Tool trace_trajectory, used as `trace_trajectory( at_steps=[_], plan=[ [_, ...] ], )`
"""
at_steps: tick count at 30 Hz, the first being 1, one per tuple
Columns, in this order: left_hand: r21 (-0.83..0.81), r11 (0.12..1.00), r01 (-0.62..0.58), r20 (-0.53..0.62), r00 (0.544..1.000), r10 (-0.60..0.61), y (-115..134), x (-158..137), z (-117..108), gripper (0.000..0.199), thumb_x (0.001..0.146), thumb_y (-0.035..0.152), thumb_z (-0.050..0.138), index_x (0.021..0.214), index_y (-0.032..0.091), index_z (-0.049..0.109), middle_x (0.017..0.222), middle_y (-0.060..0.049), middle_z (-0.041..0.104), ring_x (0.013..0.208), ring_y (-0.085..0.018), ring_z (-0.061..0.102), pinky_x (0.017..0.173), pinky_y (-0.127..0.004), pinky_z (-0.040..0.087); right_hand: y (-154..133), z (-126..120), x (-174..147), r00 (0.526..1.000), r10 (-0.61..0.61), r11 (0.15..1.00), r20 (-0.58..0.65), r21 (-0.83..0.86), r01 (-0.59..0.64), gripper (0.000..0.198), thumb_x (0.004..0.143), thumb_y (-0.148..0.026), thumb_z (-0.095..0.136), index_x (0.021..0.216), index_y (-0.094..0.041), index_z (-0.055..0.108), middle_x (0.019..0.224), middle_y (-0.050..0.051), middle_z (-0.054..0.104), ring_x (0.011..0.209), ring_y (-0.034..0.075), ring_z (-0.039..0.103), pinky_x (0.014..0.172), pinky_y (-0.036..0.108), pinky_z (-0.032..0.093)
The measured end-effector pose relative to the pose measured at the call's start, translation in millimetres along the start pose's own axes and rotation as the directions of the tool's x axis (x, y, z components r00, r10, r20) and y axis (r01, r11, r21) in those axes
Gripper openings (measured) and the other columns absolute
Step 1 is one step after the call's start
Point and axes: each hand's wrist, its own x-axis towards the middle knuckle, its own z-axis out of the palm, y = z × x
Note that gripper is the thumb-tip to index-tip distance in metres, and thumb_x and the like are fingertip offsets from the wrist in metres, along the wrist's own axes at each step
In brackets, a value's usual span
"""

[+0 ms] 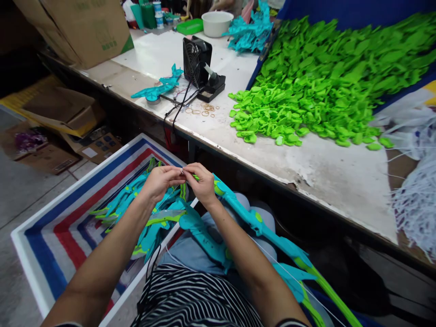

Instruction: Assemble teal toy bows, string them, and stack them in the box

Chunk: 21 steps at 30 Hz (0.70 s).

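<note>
My left hand (161,182) and my right hand (201,182) meet fingertip to fingertip over the edge of the crate. Between them shows a small bit of white string (182,171), pinched by my left fingers. My right hand is closed on the thin green tip of a teal and lime plastic toy bow (238,206), which slants down to the right past my right forearm. Another teal and green piece (204,238) lies across my lap, partly under that forearm. Beside my left hand, the striped-lined crate (64,227) holds several similar teal and green bows (119,200).
On the white worktable (272,163) lie a big heap of lime green parts (316,86), a small black fan (197,61), a soldering iron stand (211,87), rubber bands (206,110) and teal parts (160,86). White strings (417,200) hang at right. Cardboard boxes (88,32) stand left.
</note>
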Motion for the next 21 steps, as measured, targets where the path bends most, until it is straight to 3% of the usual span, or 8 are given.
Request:
trace_trajectory(
  at_steps=[7,12,15,21],
  plan=[
    [0.178,0.978,-0.110,0.018,0.994,0.108,-3.2,-0.7,2.7,0.019,0.051,0.025,0.076,0.062,0.012,0.067,0.056,-0.002,0.064,0.053,-0.013,0.060,0.053,-0.025,0.052,-2.6,-4.0,-4.4,0.996,-0.069,0.981,0.052,-0.179,0.077,0.019,0.091,-0.024,0.045,0.082,-0.020,0.062,0.084,0.006,0.063,0.080,0.016,0.060,0.073,0.030,0.050],
    [0.366,0.916,-0.164,-0.006,0.984,0.178,-7.8,-1.1,1.5,0.022,0.057,0.032,0.074,0.055,0.016,0.060,0.044,0.003,0.053,0.040,-0.009,0.047,0.041,-0.021,0.036,1.4,-4.6,-13.0,0.998,-0.038,0.969,0.048,-0.244,0.048,0.019,0.093,-0.022,0.042,0.081,-0.020,0.057,0.083,0.006,0.061,0.079,0.015,0.059,0.072,0.028,0.049],
    [0.445,0.877,-0.182,0.041,0.982,0.183,-9.9,-3.1,-2.2,0.023,0.059,0.037,0.072,0.058,0.015,0.066,0.047,0.003,0.056,0.047,-0.010,0.047,0.048,-0.022,0.036,2.2,-4.8,-17.7,0.997,-0.065,0.970,0.046,-0.230,0.074,0.018,0.093,-0.021,0.042,0.083,-0.019,0.056,0.082,0.005,0.060,0.078,0.015,0.059,0.071,0.028,0.049],
    [0.388,0.907,-0.164,0.113,0.985,0.129,-17.2,-4.9,-11.3,0.030,0.057,0.041,0.072,0.070,0.015,0.074,0.070,-0.004,0.071,0.072,-0.018,0.059,0.069,-0.028,0.044,-2.3,-5.4,-24.5,0.986,-0.150,0.950,0.079,-0.265,0.166,0.017,0.094,-0.019,0.041,0.087,-0.018,0.056,0.085,0.007,0.061,0.081,0.016,0.059,0.073,0.028,0.050]
  ],
)
